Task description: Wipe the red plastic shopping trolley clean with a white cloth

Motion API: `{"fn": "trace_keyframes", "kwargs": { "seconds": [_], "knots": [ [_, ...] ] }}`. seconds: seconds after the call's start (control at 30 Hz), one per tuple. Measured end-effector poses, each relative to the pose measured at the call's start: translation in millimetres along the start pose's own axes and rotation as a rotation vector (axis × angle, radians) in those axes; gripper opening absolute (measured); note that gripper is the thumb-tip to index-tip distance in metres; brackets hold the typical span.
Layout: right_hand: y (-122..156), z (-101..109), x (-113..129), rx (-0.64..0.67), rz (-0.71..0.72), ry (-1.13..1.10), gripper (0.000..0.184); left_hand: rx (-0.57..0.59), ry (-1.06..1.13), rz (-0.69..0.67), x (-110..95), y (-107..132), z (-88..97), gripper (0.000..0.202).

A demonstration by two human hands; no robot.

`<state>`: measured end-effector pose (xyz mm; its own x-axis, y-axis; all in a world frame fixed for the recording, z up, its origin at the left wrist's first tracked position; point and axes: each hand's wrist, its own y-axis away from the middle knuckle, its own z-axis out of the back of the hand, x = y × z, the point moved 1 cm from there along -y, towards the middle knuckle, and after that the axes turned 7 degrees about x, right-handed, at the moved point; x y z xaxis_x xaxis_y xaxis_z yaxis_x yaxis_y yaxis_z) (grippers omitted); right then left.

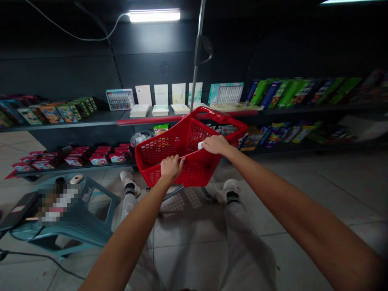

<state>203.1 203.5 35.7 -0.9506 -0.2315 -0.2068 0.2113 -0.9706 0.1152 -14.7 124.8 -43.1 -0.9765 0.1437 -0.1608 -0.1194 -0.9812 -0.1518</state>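
Observation:
A red plastic shopping basket (194, 161) stands in front of me on a wheeled frame, with a tall metal pole (197, 52) rising behind it. My left hand (171, 167) grips the basket's near rim. My right hand (216, 144) lies over the rim further along, its fingertips on a small white item (200, 145) at the inner edge. Part of that item is hidden by the fingers. Both forearms reach forward from the bottom of the view.
Dark shelves (69, 123) hold boxed goods, books and cards at the back. A teal plastic stool (81, 214) with pixelated items on it stands at the left, with a black cable (36, 256) on the tiled floor (194, 246). My white-trousered legs extend below the basket.

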Motion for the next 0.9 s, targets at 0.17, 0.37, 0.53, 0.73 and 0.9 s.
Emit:
{"fn": "trace_keyframes", "kwargs": {
  "seconds": [0.17, 0.37, 0.53, 0.73, 0.9],
  "knots": [
    [3, -8, 45, -0.058, 0.096, -0.067, 0.051, -0.085, 0.001, 0.009, 0, -2, 0.9, 0.056],
    [12, -16, 86, -0.18, 0.24, -0.065, 0.048, -0.128, 0.045, 0.183, -2, -7, -1.5, 0.052],
    [16, -19, 64, -0.257, 0.497, -0.013, 0.038, -0.067, 0.118, 0.09, 10, -6, -3.4, 0.046],
    [22, -18, -2, -0.308, 0.566, 0.042, 0.041, -0.136, 0.12, 0.051, 25, -4, -5.6, 0.046],
    [29, -10, -45, -0.386, 0.584, 0.088, 0.043, -0.106, 0.145, 0.011, 45, -13, -5.8, 0.044]
  ]
}}
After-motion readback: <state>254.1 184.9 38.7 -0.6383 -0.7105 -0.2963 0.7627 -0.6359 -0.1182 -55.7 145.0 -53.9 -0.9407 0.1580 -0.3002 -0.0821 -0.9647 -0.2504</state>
